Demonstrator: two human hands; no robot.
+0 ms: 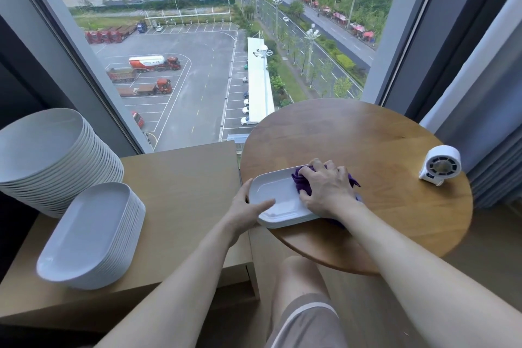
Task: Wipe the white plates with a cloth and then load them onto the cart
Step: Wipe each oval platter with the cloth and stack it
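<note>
The white plate (275, 196) on the right counter (367, 138) is smooth and shiny, like china. The purple cloth (300, 179) on it looks soft and matt. That round counter is smooth wood with a soft shine. The left counter (183, 178) is pale, matt wood. The small fan (440, 165) is white plastic.

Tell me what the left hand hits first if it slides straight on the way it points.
Probably the purple cloth gripped by the right hand; the left hand holds the plate, only its bare inside between.
</note>
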